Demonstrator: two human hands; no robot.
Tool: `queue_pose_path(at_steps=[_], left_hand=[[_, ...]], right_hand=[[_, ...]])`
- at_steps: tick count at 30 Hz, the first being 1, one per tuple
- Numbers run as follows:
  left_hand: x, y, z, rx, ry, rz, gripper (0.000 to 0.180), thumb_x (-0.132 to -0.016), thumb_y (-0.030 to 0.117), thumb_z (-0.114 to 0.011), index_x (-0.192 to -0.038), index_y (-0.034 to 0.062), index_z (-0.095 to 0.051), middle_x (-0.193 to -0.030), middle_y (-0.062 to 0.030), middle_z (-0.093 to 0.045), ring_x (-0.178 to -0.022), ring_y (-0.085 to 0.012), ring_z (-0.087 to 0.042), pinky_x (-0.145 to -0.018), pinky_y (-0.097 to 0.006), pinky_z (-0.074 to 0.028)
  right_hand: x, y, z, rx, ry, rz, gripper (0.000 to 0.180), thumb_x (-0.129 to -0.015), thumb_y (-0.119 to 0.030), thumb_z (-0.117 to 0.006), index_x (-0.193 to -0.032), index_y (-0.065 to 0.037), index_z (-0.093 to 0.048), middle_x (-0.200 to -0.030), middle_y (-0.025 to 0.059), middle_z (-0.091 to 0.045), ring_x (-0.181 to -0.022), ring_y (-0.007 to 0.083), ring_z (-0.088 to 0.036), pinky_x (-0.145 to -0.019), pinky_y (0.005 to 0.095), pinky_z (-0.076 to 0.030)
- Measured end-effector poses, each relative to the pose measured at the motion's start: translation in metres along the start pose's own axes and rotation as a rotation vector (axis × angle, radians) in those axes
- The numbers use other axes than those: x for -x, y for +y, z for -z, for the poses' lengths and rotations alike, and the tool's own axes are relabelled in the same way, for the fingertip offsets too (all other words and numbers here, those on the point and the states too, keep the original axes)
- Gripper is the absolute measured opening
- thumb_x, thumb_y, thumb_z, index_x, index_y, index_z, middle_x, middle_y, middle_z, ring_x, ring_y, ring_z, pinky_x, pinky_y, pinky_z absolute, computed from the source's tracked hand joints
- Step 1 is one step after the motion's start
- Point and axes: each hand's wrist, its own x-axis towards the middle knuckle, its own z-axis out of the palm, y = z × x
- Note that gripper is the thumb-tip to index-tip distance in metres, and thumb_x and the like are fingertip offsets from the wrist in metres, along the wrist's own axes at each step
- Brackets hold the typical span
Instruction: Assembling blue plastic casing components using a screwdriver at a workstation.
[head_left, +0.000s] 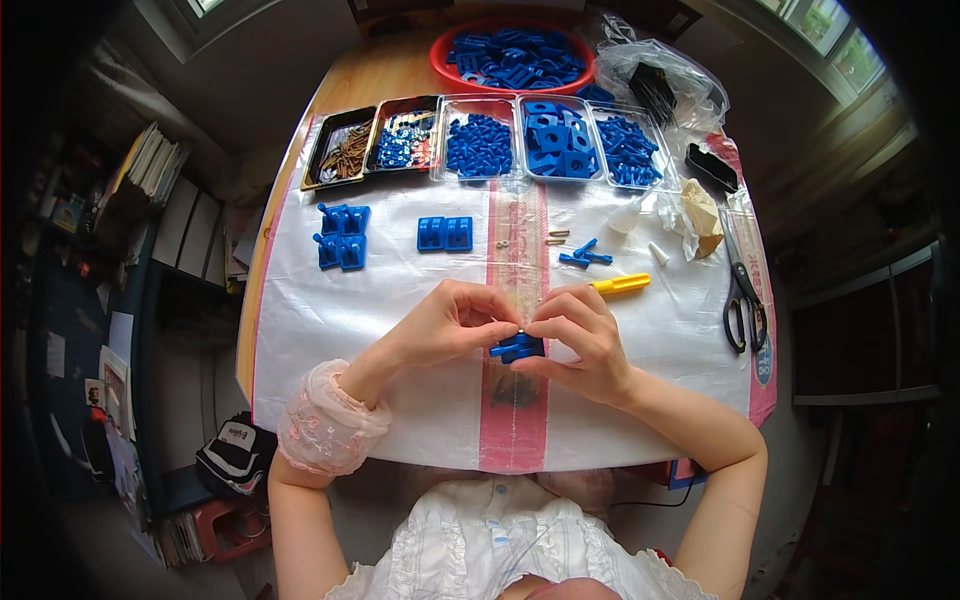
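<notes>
Blue block (519,349): right hand (585,345), grip clamped on its right side; left hand (465,315), grip pinched together at its far edge. I'd say keep block still, pinch gently.

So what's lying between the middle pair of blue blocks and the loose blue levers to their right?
In the head view, tiny metallic-looking bits and some brownish pins lie there.
</notes>
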Motion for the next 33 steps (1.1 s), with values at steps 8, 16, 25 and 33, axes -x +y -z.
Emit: queue_pose_path(at_steps=[8, 16, 25, 33], left_hand=[[0.001, -0.002, 0.005, 0.088, -0.015, 0.001, 0.02, -0.099, 0.003, -0.065, -0.117, -0.0014, -0.072, -0.108, -0.0071, -0.074, -0.099, -0.0108, -0.069, -0.088, -0.027, -0.058], [0.001, 0.008, 0.007, 0.126, -0.161, -0.024, 0.04, -0.093, 0.002, -0.069, -0.133, 0.0019, -0.061, -0.127, -0.0101, -0.067, -0.112, -0.015, -0.066, -0.099, -0.031, -0.056], [-0.003, -0.002, -0.004, 0.063, -0.016, 0.015, 0.045, -0.088, 0.01, -0.083, -0.127, 0.0033, -0.061, -0.119, -0.0119, -0.071, -0.111, -0.0165, -0.068, -0.099, -0.033, -0.056], [-0.003, -0.001, -0.005, 0.094, -0.036, 0.019, 0.041, -0.091, 0.008, -0.079, -0.127, 0.0026, -0.06, -0.118, -0.0131, -0.071, -0.109, -0.0161, -0.068, -0.097, -0.033, -0.057]], right_hand=[[0.001, 0.003, 0.0, -0.026, 0.047, -0.047, 0.039, -0.072, -0.031, -0.09, -0.097, -0.008, -0.071, -0.095, 0.0059, -0.066, -0.094, 0.0273, -0.061, -0.08, 0.0399, -0.048], [0.001, 0.005, 0.001, -0.089, 0.1, -0.129, 0.039, -0.07, -0.025, -0.092, -0.096, -0.007, -0.07, -0.095, 0.0077, -0.066, -0.093, 0.0271, -0.061, -0.081, 0.0388, -0.048], [0.0, 0.006, 0.0, -0.129, 0.116, -0.19, 0.04, -0.069, -0.026, -0.092, -0.094, -0.007, -0.068, -0.095, 0.0085, -0.065, -0.093, 0.0288, -0.061, -0.082, 0.0397, -0.048], [0.001, 0.008, 0.0, -0.153, 0.108, -0.189, 0.043, -0.068, -0.032, -0.091, -0.095, -0.006, -0.069, -0.095, 0.0083, -0.065, -0.094, 0.0292, -0.06, -0.082, 0.0404, -0.049]])
